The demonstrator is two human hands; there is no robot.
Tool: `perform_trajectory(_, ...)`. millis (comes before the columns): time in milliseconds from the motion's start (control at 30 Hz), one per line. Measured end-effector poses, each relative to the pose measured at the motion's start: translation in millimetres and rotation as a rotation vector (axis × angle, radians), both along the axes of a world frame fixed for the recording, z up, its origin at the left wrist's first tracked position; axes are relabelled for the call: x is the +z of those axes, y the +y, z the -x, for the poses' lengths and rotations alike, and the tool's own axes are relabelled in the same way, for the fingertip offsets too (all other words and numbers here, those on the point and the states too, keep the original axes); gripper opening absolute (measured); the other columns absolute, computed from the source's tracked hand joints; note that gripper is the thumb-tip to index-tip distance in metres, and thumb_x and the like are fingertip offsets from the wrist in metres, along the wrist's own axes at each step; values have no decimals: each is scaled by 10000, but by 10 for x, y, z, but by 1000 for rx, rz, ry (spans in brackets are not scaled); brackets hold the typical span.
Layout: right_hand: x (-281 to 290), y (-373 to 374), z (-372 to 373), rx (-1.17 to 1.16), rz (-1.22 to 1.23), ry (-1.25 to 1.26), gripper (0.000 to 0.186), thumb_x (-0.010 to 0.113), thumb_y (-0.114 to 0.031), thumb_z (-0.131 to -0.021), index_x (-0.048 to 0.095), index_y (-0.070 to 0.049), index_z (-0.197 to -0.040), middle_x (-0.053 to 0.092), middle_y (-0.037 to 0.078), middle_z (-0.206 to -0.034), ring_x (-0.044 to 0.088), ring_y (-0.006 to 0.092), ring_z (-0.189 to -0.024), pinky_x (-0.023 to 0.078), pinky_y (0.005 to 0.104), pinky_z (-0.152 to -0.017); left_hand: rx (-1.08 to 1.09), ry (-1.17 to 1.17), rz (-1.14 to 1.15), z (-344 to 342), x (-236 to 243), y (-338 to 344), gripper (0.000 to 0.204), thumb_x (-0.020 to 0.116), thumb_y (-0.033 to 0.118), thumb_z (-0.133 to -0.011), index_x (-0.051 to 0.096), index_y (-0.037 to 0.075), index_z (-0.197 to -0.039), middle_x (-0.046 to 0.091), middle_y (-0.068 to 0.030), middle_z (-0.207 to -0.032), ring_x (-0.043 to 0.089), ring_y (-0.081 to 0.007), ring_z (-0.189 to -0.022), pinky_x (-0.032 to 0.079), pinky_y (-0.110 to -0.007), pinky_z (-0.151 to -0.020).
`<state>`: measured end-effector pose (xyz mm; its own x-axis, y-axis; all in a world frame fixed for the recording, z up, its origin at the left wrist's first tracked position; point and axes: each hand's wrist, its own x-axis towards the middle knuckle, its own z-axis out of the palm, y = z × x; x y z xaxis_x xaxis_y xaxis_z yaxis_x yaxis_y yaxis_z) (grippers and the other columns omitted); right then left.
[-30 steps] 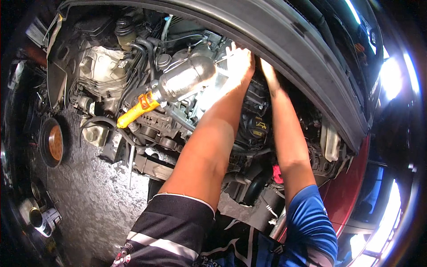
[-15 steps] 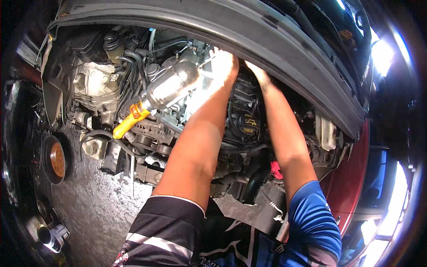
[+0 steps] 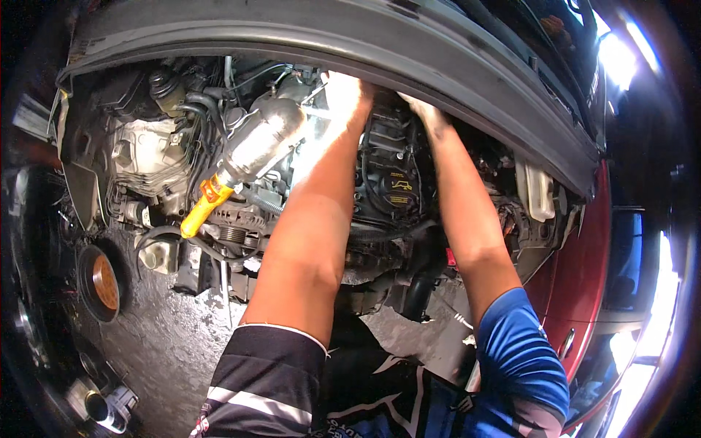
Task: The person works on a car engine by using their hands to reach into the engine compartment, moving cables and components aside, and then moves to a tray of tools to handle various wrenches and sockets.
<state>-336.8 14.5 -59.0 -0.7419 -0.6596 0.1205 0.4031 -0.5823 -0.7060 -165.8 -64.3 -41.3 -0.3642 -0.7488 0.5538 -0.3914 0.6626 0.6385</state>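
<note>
Both my arms stretch forward over an open engine bay. My left hand (image 3: 347, 96) is at the back of the engine, beside the black engine cover (image 3: 383, 135); strong glare washes it out and its fingers cannot be made out. Past the cover's other side reaches my right hand (image 3: 425, 111), its fingers hidden beneath the edge of the raised hood (image 3: 307, 36). A work lamp (image 3: 266, 139) with a metal shade and yellow handle rests left of my left forearm and lights that area. A black oil filler cap (image 3: 399, 188) with yellow markings lies between my forearms.
The hood's edge hangs low across both wrists. On the left are an alternator (image 3: 237, 219), hoses and a reservoir (image 3: 168, 89). A whitish plastic tank (image 3: 537, 191) sits at right. A round pan (image 3: 104, 281) lies on the floor; a red car (image 3: 577, 292) stands at right.
The whole view has shifted, so the engine bay and lamp sit slightly further left. Both hands stay deep at the back of the engine, the right one a little more hidden by the hood.
</note>
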Motion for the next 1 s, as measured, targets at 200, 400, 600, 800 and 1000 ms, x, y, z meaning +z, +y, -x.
perform_trajectory(200, -390, 9, 409, 721, 535, -1006, 568, 409, -494, -994, 449, -83, -1384, 443, 144, -1443, 426, 314, -1314, 391, 447, -1115, -16, 49, 109, 27, 17, 1, 318, 631, 149, -802, 665, 59, -1106, 647, -175, -1137, 562, -378, -1116, 381, -536, -996)
perform_trajectory(400, -280, -180, 79, 527, 479, -664, 556, 439, -491, -975, 478, -81, -1348, 472, 153, -1406, 452, 330, -1279, 404, 447, -1093, 8, 28, 17, 18, 12, -35, 298, 604, 139, -826, 667, 41, -1100, 651, -182, -1158, 571, -360, -1126, 386, -521, -996)
perform_trajectory(600, -224, -227, -10, 449, 422, -562, 544, 470, -487, -956, 507, -78, -1313, 500, 162, -1368, 478, 345, -1244, 416, 447, -1072, -29, 53, -2, -1, 44, 6, 320, 574, 146, -857, 647, 29, -1146, 644, -192, -1160, 560, -380, -1137, 369, -527, -1029)
perform_trajectory(800, -199, -290, -92, 398, 379, -495, 532, 501, -484, -937, 537, -76, -1277, 529, 171, -1331, 503, 360, -1209, 429, 446, -1051, -22, 25, -43, -35, 82, 24, 380, 498, 202, -921, 620, 26, -1235, 611, -212, -1253, 508, -374, -1254, 339, -537, -1086)
perform_trajectory(1000, -141, -256, -114, 341, 255, -347, 521, 532, -480, -918, 566, -74, -1241, 557, 181, -1294, 529, 376, -1174, 441, 446, -1029, -26, -120, 33, -33, 47, -47, 335, 560, 163, -870, 660, 53, -1170, 647, -184, -1193, 524, -381, -1213, 341, -540, -1061)
